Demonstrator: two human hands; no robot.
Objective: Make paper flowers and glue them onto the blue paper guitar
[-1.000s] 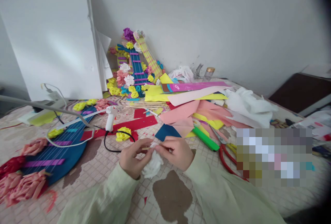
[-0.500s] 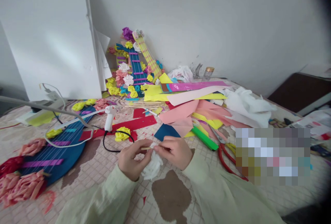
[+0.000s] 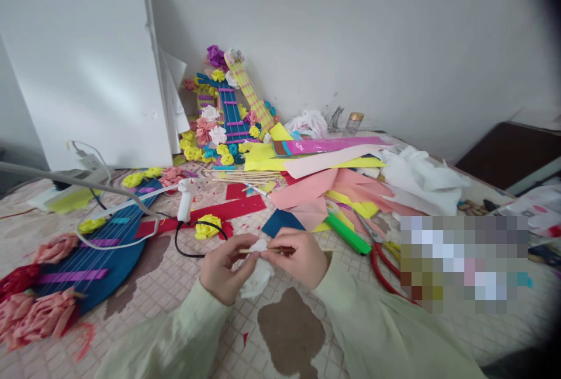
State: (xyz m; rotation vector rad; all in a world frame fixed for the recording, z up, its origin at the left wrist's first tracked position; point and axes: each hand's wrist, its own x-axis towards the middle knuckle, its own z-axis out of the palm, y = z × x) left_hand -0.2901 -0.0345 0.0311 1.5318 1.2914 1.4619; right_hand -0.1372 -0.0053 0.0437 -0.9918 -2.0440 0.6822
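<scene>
A strip of white crepe paper (image 3: 256, 280) hangs between my two hands, its upper part bunched around a thin wooden stick (image 3: 329, 250). My left hand (image 3: 225, 268) is closed, thumb and fingers pinching the paper and the stick's left end. Closed too, my right hand (image 3: 300, 256) pinches the stick close beside the paper, and the stick's other end pokes out past the knuckles. The fingers partly cover the place where paper and stick meet. Just beyond my left hand lies a yellow paper flower (image 3: 207, 226).
A white glue gun (image 3: 184, 201) stands behind the flower, its black cable looping near my left hand. On the left lies a blue paper guitar (image 3: 114, 250) with flowers. Crepe paper sheets (image 3: 307, 189), a green utility knife (image 3: 348, 234) and red-handled scissors (image 3: 381, 268) lie to the right.
The stick now shows across my right hand and out past it, where it was not visible before. The white paper has turned slightly between my fingers; both hands stay in place.
</scene>
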